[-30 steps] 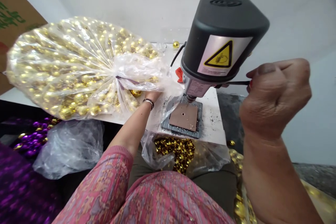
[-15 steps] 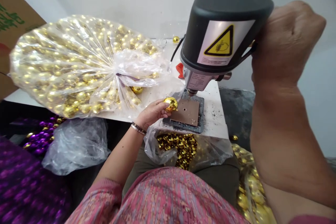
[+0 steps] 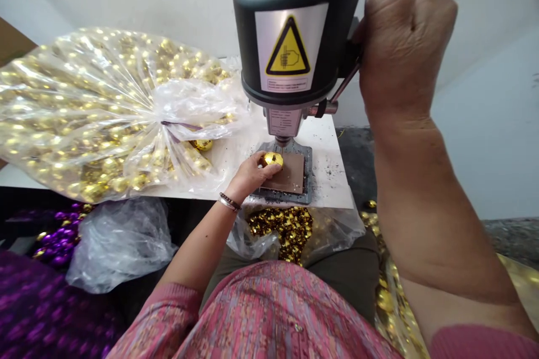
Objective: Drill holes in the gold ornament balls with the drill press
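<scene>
A shiny gold faceted bauble (image 3: 273, 159) sits in the fingers of my left hand (image 3: 249, 173), a small dark spot on its upper face. My hand holds it over the left part of a brown board (image 3: 290, 174) on the grey base of a drill press (image 3: 295, 17). The press's chuck (image 3: 283, 139) is just above and right of the bauble; whether the bit touches it I cannot tell. High on the right, my right hand (image 3: 406, 45) is closed around the press's feed lever, whose grip is mostly hidden by the fist.
A big clear bag (image 3: 84, 118) of gold baubles covers the table's left side. Below the table edge, an open bag of gold baubles (image 3: 290, 230) rests at my lap. Purple baubles (image 3: 61, 241) and crumpled plastic (image 3: 122, 247) lie lower left. Dark shavings dot the white tabletop (image 3: 328, 151).
The view has shifted, so the press appears further left. The bauble has been turned and now shows a dark spot, nearer the chuck. My right hand stays on the lever.
</scene>
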The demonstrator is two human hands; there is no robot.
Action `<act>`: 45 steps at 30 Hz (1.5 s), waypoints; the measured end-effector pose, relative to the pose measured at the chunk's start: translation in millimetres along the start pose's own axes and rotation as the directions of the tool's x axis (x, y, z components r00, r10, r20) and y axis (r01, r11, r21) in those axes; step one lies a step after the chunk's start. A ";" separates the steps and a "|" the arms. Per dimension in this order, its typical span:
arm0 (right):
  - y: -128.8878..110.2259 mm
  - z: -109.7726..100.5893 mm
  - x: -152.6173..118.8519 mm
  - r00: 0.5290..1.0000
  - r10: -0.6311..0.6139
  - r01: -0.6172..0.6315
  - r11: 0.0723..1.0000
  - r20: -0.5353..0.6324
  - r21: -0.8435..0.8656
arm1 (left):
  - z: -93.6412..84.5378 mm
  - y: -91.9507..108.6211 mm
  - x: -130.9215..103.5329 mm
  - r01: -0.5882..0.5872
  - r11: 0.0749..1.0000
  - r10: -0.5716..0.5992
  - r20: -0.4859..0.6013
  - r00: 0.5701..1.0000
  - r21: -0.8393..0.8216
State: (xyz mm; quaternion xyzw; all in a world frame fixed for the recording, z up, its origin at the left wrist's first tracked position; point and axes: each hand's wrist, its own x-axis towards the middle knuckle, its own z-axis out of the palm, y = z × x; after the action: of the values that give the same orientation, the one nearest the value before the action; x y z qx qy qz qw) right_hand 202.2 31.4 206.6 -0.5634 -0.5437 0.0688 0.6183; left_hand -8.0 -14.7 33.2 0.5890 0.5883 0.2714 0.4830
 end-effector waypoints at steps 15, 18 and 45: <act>1.6 -0.6 0.8 0.999 -0.037 0.036 0.999 0.029 0.029 | 18.7 -3.9 6.6 -0.197 0.950 0.200 0.013 0.980 0.242; 1.4 -1.7 -3.3 0.999 -0.042 0.042 0.999 -0.008 0.026 | 18.8 -8.8 9.4 -0.197 0.962 0.202 -0.008 0.979 0.189; 64.5 -24.6 -140.2 0.786 -0.599 0.538 0.784 -0.151 -0.308 | 22.4 -13.9 9.0 -0.174 0.966 0.175 0.009 0.984 0.190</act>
State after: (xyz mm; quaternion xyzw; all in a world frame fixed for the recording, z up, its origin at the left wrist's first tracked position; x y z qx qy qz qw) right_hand 198.6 -58.8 79.0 -0.4486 -0.6139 -0.2597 0.5954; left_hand 7.3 -13.9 9.9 0.6808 0.5593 0.2577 0.3967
